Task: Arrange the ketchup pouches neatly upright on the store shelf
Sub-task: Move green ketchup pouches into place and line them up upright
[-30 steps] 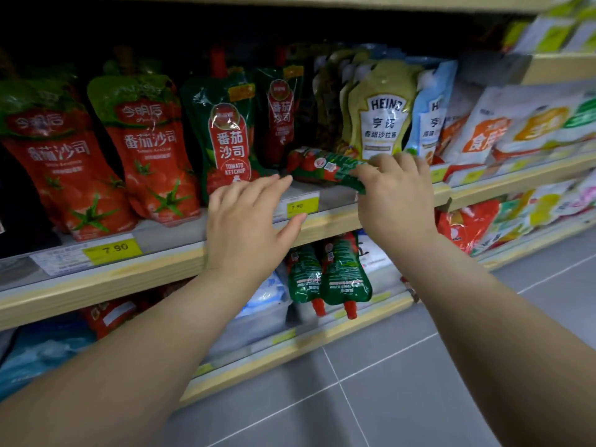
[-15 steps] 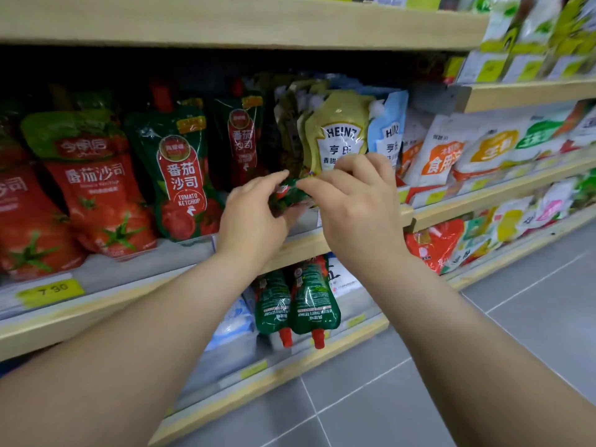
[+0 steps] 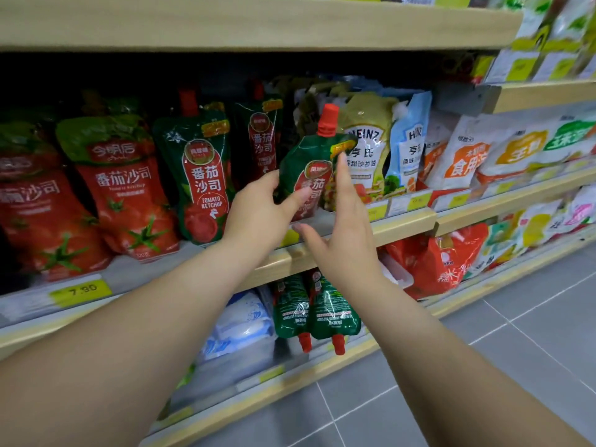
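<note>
Both bare forearms are being stretched forward and upward, converging toward the middle. The left hand point(image 3: 258, 208) is being closed in a pinch, thumb in front and fingers behind what it grips. The right hand point(image 3: 345, 221) is being held open, fingers straight and pointing up, thumb spread leftward

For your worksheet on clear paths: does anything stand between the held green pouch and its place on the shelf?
Nothing visible does. The left hand holds the green pouch upright over a bare gap on the shelf, between the standing ketchup pouch and the Heinz pouch. The right hand is open beside it.
</note>
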`<state>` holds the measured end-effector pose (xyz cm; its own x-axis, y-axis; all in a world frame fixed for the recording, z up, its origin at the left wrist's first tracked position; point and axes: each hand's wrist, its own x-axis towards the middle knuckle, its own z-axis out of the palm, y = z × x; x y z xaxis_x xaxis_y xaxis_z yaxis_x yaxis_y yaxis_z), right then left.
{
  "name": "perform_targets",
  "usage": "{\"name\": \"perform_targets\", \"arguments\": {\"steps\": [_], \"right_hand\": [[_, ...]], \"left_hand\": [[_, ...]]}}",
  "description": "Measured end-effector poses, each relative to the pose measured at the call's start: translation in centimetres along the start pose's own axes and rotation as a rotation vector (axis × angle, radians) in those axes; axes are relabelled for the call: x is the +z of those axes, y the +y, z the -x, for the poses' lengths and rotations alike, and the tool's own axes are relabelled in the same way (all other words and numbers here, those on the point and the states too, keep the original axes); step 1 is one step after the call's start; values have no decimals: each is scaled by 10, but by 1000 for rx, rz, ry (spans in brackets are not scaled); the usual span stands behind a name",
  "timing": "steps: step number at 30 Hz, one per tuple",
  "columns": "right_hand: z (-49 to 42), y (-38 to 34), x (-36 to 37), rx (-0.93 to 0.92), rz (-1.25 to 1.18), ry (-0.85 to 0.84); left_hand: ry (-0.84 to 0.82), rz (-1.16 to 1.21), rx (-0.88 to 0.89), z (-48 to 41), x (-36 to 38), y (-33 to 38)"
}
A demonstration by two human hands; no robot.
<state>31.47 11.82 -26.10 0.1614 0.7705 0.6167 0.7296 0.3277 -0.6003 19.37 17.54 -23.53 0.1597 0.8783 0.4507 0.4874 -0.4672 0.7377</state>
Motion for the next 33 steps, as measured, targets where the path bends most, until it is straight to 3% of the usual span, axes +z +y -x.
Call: {"name": "perform_targets", "arguments": {"steps": [6,10,14,19,25,29,33], "right_hand": [[-24,-2,23,25,43,34],[-38,1,30,36,120,9],[-44,4,32,64,135,-26],[-54,7,34,97,132,-46],[-54,11,40,82,181,-19],[-55,12,40,84,170,-25],[-55,10,34,87,112,-56]], "left_hand": [[12,4,-58,11,-14,-7],[136,-321,147,39,-36,-25],[91,-599,255,55,-52,-47],[85,-710,333,61,-49,-54],[325,-356,101,52,-52,-45],[360,-293,-95,36,-50,-30],[336,-389,-171,29,-46,-25]]}}
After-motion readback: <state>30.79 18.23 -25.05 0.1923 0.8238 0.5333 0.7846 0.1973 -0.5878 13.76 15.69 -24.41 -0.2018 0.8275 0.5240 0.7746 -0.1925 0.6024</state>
